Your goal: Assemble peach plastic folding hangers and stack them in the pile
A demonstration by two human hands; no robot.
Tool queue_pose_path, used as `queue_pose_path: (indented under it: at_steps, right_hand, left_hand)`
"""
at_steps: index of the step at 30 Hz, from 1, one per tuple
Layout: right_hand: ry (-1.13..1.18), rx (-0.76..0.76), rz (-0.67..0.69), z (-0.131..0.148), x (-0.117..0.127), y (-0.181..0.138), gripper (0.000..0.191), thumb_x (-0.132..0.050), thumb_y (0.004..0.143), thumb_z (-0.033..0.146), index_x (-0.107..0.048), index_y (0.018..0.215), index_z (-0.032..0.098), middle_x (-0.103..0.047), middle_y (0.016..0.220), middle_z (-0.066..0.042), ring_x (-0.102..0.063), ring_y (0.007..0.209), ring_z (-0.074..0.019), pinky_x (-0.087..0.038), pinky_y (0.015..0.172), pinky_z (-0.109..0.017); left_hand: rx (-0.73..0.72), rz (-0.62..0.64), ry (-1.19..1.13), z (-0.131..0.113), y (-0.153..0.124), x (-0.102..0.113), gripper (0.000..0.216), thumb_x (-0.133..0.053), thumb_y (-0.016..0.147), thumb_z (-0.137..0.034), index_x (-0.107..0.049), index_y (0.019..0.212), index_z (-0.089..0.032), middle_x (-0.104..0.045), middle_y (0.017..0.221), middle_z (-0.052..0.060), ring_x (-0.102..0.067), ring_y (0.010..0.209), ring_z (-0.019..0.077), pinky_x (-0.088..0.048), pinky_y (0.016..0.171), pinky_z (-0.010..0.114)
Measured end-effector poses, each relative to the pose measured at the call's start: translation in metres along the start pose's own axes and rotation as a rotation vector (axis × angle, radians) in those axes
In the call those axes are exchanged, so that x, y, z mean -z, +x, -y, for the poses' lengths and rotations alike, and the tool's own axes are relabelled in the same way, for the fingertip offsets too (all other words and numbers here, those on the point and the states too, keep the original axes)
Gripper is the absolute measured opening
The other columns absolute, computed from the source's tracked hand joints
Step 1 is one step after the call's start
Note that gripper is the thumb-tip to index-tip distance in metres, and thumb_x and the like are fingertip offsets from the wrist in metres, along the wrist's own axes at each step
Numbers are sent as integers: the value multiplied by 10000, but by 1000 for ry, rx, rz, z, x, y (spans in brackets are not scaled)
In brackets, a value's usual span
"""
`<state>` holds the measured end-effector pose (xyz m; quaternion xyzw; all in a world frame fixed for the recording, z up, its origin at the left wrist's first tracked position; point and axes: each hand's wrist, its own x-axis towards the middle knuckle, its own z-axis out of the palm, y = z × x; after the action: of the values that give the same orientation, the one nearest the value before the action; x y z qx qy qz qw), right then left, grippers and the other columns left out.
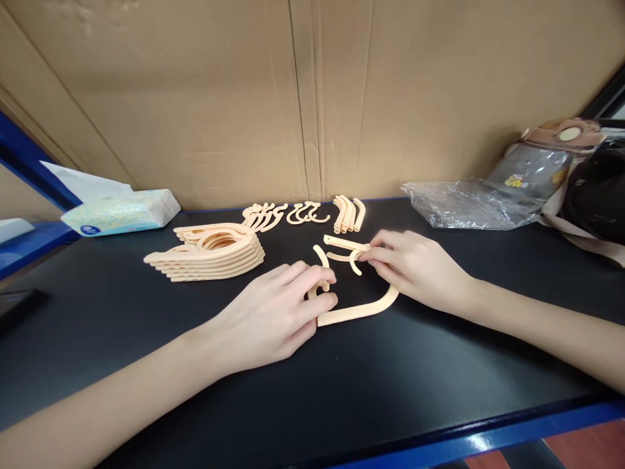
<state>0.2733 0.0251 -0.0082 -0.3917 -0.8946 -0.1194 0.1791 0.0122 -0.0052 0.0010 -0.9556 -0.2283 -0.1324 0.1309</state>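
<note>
My left hand (288,309) has its fingers curled round a small cream plastic hanger piece (321,255), whose curved end sticks up past the fingertips. Beside those fingertips, a long bent hanger arm (359,312) lies on the black table and runs right, beneath my right hand. My right hand (410,264) pinches the end of a straight, slim hanger arm (342,243) between thumb and fingers. A curved hook part (355,263) shows just under it, close to the right fingertips. How these pieces join is partly hidden by my fingers.
Left of my hands sits a stack of folded cream hangers (215,254). Loose hanger parts (266,216), hooks (307,213) and bent arms (349,213) lie along the back. A tissue pack (122,212), a clear plastic bag (459,205) and a bottle (532,159) stand against cardboard (219,98).
</note>
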Motion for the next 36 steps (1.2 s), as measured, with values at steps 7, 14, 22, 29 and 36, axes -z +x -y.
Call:
queue_pose_path:
  at_steps: [7, 14, 22, 29, 36]
  right_hand:
    - [-16, 0, -12, -1, 0, -1, 253, -463, 931, 143, -706, 978, 194, -652, 907, -46, -568, 724, -160, -427, 709, -306]
    - [-18, -15, -15, -1, -1, -1, 260, -467, 929, 140, -711, 990, 202, -644, 884, -40, -550, 715, -164, -418, 701, -305]
    - [-43, -22, -22, -1, -1, 0, 256, -464, 929, 154, -710, 986, 200, -638, 868, -42, -549, 709, -158, -411, 689, -297]
    - [-64, -35, -29, -1, -1, -1, 260, -474, 927, 157, -711, 1023, 204, -636, 873, -36, -539, 711, -166, -409, 699, -310]
    - [-73, -37, -20, 0, -1, 0, 239, -458, 932, 157, -691, 981, 183, -627, 872, -45, -550, 731, -169, -406, 715, -309]
  left_hand:
    - [30, 0, -21, 1, 0, 0, 250, -418, 937, -152, -646, 1024, -207, -535, 1273, 99, -584, 964, 229, -475, 771, 364]
    - [65, 13, -34, 1, -2, -4, 279, -423, 936, -135, -620, 1115, -222, -581, 1247, 85, -584, 1053, 248, -457, 829, 385]
    - [96, 37, -190, 0, 1, 0, 254, -445, 863, -124, -598, 1055, -190, -600, 1213, 65, -564, 985, 213, -407, 806, 365]
    - [87, -5, -194, -2, 1, -3, 197, -562, 919, -338, -584, 1052, -195, -626, 1165, 30, -571, 968, 189, -393, 816, 339]
    - [80, -24, -234, -3, 3, -1, 217, -600, 894, -279, -525, 1062, -164, -643, 1129, 32, -573, 979, 175, -396, 845, 320]
